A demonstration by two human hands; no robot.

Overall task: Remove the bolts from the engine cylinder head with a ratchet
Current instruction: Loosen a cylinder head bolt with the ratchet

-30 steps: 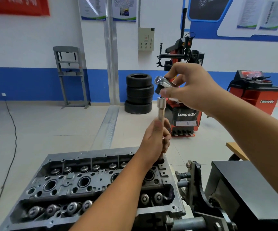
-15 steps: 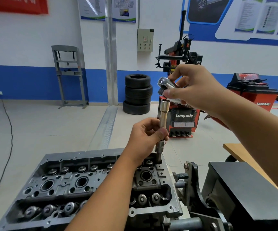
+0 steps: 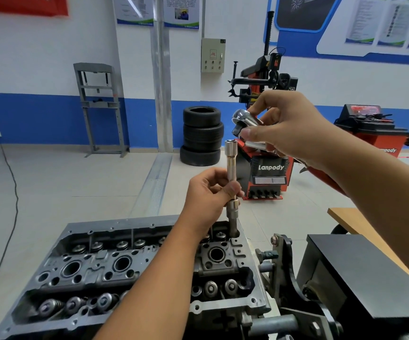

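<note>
**Ratchet off the extension, socket seated in the head**

Left hand pinched round the socket extension, standing upright with its socket down in a bolt well at the far right corner of the cylinder head. Right hand clamped on the ratchet, drive end just above and right of the extension top, apart from it. Bolt itself hidden in the well.

Handling, as judged: polished chrome steel, rigid, fairly heavy, likely slick if oily. Best held on the extension mid-shaft to keep it plumb, ratchet far out on the handle for leverage. Head heavy cast metal, clamped on a stand; unlikely to shift.

Writing: "Lanpody" on the red tyre changer; partly readable again on the red machine at right. Wall posters illegible.
</note>
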